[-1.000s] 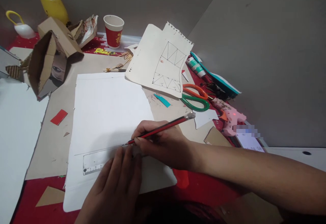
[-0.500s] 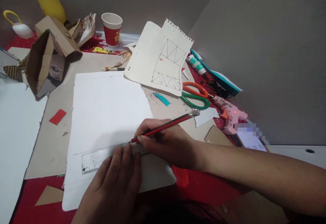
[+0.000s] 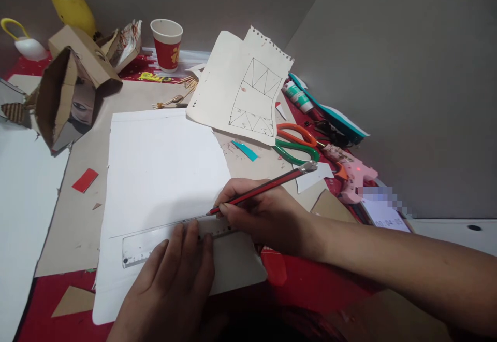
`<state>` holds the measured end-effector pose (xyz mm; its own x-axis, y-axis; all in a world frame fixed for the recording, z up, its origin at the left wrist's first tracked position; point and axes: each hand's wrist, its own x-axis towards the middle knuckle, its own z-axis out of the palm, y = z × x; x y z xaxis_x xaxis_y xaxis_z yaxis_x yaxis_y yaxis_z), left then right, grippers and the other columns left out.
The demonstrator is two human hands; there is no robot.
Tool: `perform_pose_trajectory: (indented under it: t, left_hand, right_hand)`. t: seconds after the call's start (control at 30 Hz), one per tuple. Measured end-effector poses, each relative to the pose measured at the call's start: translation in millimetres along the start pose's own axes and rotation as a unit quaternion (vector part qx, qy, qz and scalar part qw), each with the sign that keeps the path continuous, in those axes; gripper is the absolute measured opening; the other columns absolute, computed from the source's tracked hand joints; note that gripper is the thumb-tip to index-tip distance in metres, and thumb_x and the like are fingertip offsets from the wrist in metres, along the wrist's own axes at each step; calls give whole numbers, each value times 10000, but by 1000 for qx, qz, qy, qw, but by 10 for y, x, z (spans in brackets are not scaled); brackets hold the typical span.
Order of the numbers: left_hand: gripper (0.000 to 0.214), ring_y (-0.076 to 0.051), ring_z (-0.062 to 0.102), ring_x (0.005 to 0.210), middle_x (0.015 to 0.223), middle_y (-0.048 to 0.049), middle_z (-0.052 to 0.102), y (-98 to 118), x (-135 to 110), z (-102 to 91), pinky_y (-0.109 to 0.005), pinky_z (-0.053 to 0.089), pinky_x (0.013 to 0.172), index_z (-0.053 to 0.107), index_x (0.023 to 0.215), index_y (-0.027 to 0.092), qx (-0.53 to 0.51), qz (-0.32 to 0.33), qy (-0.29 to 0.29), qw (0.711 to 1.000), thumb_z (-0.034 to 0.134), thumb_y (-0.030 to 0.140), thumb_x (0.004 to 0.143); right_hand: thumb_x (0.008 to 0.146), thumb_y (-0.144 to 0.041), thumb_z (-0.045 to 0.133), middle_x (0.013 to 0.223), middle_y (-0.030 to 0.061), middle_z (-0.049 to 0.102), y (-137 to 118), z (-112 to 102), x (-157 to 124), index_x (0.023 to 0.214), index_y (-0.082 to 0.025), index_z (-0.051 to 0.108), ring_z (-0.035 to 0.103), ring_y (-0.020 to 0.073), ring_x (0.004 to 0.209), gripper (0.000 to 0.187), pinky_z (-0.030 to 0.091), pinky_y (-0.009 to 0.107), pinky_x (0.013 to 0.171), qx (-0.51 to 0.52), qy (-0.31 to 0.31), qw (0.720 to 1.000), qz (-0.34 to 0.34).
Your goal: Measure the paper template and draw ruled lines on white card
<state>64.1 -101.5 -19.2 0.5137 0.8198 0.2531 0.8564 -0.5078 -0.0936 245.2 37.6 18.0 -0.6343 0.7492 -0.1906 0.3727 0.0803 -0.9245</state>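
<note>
A red and black pencil (image 3: 267,186) is pinched in my right hand (image 3: 267,220), its point touching a white sheet (image 3: 163,166) just above the ruler's edge. My left hand (image 3: 173,274) lies with fingers stretched out across a clear plastic ruler (image 3: 134,254), pressing it against the sheet. The fingers cover the ruler's middle; its left end and part of its right end show. A thin pencil line (image 3: 147,230) runs along the ruler's upper edge, from the left side of the sheet to the pencil point.
Beyond the sheet lies a paper with a truss-like drawing (image 3: 256,98). To the right are scissors (image 3: 297,153), a pink glue gun (image 3: 355,171) and a phone (image 3: 382,210). A paper cup (image 3: 166,46), yellow bottle (image 3: 73,8) and cut cardboard box (image 3: 66,98) stand toward the back left.
My right hand and the pencil have slid to the right along the ruler's edge, and the line now reaches farther right. My left hand stays on the ruler.
</note>
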Motion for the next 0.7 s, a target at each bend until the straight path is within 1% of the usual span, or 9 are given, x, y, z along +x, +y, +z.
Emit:
perform_pose_trajectory:
  t: [0.1,0.2,0.3,0.43,0.6,0.7]
  left_hand:
    - [631,-330,569,1227,1369,-214,602,-5,6,-2,-393,415,954,510,1359,77,-3,3,0,1000,472,527,918]
    - [620,-335,568,1224,1367,-217,602,-5,11,-4,-396,422,945,512,1356,75,-1,2,0,1000,486,502,907]
    - [622,-332,571,1218,1364,-217,604,-4,11,-6,-394,437,931,517,1350,79,-3,2,6,1000,481,517,911]
    - [632,-333,572,1220,1368,-218,600,-7,-4,3,-394,456,920,524,1350,86,-7,2,2,1000,481,536,908]
    - [646,-339,568,1228,1374,-220,595,-6,-23,14,-395,480,909,516,1364,87,-8,5,-1,1000,480,544,910]
    - [649,-339,564,1231,1374,-222,593,-3,-24,14,-392,487,905,514,1365,91,-11,2,-2,1000,488,548,904]
  right_hand:
    - [810,-179,591,621,-29,550,27,-25,-24,760,-190,594,469,88,541,52,366,204,460,13,3,1000,19]
    - [819,-179,583,612,-34,546,65,-41,-44,756,-187,582,465,81,529,63,364,197,456,41,2,999,32]
    - [821,-204,592,611,-36,547,95,-61,-63,769,-185,584,456,78,510,55,349,192,436,53,7,997,50]
    - [815,-263,613,604,-27,547,80,-112,-88,772,-181,582,460,88,519,97,340,202,441,62,14,994,84]
    - [817,-297,630,624,-6,584,-9,-193,-122,740,-182,596,485,103,537,143,376,224,469,46,29,995,89]
    - [830,-281,653,574,-22,578,-62,-242,-137,719,-196,615,473,99,496,144,365,219,440,14,36,996,86]
